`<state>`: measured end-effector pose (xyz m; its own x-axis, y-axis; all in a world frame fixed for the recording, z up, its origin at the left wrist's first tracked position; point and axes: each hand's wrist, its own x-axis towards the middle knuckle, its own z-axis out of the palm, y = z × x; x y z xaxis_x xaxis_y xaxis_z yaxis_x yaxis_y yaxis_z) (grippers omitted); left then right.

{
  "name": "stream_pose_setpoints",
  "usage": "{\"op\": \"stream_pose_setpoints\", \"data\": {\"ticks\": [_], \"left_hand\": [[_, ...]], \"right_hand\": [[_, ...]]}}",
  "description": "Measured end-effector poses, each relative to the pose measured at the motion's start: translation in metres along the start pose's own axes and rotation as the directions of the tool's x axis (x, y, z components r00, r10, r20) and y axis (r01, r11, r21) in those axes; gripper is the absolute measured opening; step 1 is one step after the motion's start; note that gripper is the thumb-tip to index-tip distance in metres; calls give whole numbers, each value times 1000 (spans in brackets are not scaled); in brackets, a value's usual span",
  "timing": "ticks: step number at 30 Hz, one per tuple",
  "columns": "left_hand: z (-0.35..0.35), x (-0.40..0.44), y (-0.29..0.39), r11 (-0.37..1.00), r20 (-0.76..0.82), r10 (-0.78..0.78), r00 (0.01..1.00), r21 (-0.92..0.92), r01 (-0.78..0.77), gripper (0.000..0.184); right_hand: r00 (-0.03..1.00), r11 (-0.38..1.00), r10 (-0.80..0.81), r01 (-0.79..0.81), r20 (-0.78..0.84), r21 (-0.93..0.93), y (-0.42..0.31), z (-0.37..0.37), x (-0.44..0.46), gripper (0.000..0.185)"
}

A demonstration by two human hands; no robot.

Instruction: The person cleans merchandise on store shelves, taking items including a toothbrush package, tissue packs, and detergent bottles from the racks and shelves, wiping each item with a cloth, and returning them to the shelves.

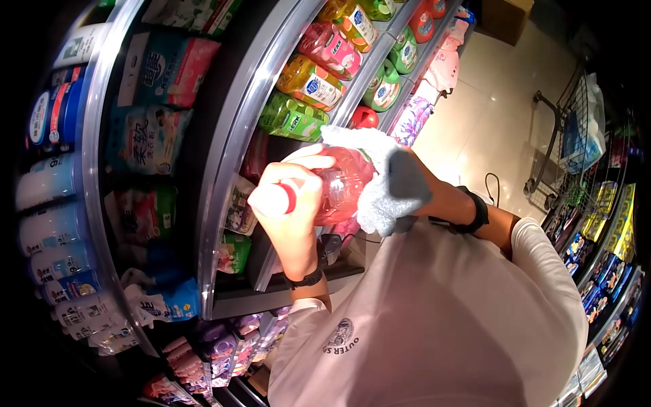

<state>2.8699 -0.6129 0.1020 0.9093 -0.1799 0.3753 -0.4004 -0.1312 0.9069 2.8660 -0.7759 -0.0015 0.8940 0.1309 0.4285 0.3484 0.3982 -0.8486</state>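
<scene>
A clear bottle (342, 186) of pinkish-red liquid is held in front of my chest, tilted with its pale cap (272, 201) toward the left. My left hand (295, 193) is closed around its neck, fingers wrapped just behind the cap. Against the other end of the bottle lies a fluffy grey-blue cloth (390, 186). My right hand (424, 178) grips this cloth and presses it to the bottle; most of its fingers are hidden behind the fabric. Both wrists wear black bands.
Close beyond my hands, a shelf holds bottles of yellow, pink and green liquid soap (295, 117). Bagged detergent packs (152, 139) fill the shelf at left. A wire shopping cart (576, 136) stands on the tiled floor (468, 129) at right, with a cardboard box (505, 19) at the top.
</scene>
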Motion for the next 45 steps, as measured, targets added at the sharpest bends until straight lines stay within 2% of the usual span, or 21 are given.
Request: {"op": "stream_pose_setpoints", "data": {"ticks": [2, 3, 4, 7, 9, 10, 12, 14, 16, 18, 19, 22, 25, 26, 27, 33, 37, 39, 41, 42, 45], "left_hand": [[3, -1, -2, 999, 45, -37, 998, 26, 36, 8], [3, 1, -8, 991, 122, 57, 991, 115, -71, 9], [6, -2, -4, 991, 106, -53, 993, 128, 39, 8], [9, -4, 3, 974, 67, -193, 979, 136, 183, 11], [10, -1, -3, 991, 71, -112, 991, 76, 107, 10], [8, 1, -13, 996, 95, 27, 995, 82, -35, 11], [8, 2, -8, 998, 97, -15, 995, 59, 9, 10], [8, 5, -13, 1000, 55, -7, 998, 11, 7, 10], [7, 5, -14, 999, -9, -20, 1000, -41, 20, 10], [1, 6, -12, 999, 30, 52, 998, -7, -51, 10], [-2, 7, -11, 996, 60, 91, 994, -1, -91, 10], [-10, 7, -9, 981, 98, 164, 982, -124, -151, 13], [-22, 9, -7, 958, 191, 283, 940, -22, -285, 21], [-25, 9, -11, 960, 162, 277, 947, -85, -266, 22], [-28, 9, -16, 958, 131, 265, 955, -148, -245, 24], [-50, 35, -65, 832, 322, 373, 870, -531, -160, 34], [-51, 30, -103, 862, -22, -33, 999, -507, 18, 39], [-46, 8, -121, 845, -178, -210, 961, -527, 87, 49], [-29, -18, -111, 830, -362, -408, 838, -530, 175, 54], [-5, -26, -80, 813, -415, -438, 798, -561, 154, 59], [1, -65, -81, 819, -307, -315, 898, -566, 94, 71]], "right_hand": [[994, 992, 104, -102, 31, -68, -18, -7, 1, 34], [980, 969, 187, -173, 66, -177, -22, -14, 1, 37], [957, 918, 270, -223, 106, -328, -19, -21, -1, 40], [900, 528, 395, -60, 182, -847, 56, -43, -11, 29], [876, 334, 448, 21, 178, -942, 79, -28, -16, 26], [951, 740, 230, -307, -204, -598, 81, -1, -18, 21], [762, 961, 205, -275, -614, -21, 71, 6, -17, 19], [870, 859, 455, -485, -190, -161, 30, -24, -17, 24], [860, 827, 499, -435, 107, -358, 51, -48, -25, 28], [827, 816, 546, -490, 131, -305, 77, -66, -29, 35], [678, 676, 735, -733, 13, 75, 72, -61, -18, 36], [738, 636, 633, -668, 234, 386, 88, -64, -14, 41], [544, 418, 779, -822, 312, 388, 84, -67, -8, 44], [886, 893, 406, -437, 225, 110, 73, -56, -4, 43], [928, 948, 299, -315, 223, 39, 69, -57, -7, 44], [835, 830, 448, -521, 320, 199, 78, -53, -35, 57], [766, 731, 529, -630, 365, 263, 86, -62, -55, 68], [801, 784, 500, -580, 329, 220, 83, -61, -62, 73], [913, 935, 337, -353, 229, 33, 71, -50, -59, 53], [941, 961, 275, -273, 200, -36, 69, -46, -54, 47], [876, 917, 256, -354, 409, 184, 83, -34, -20, 33]]}}
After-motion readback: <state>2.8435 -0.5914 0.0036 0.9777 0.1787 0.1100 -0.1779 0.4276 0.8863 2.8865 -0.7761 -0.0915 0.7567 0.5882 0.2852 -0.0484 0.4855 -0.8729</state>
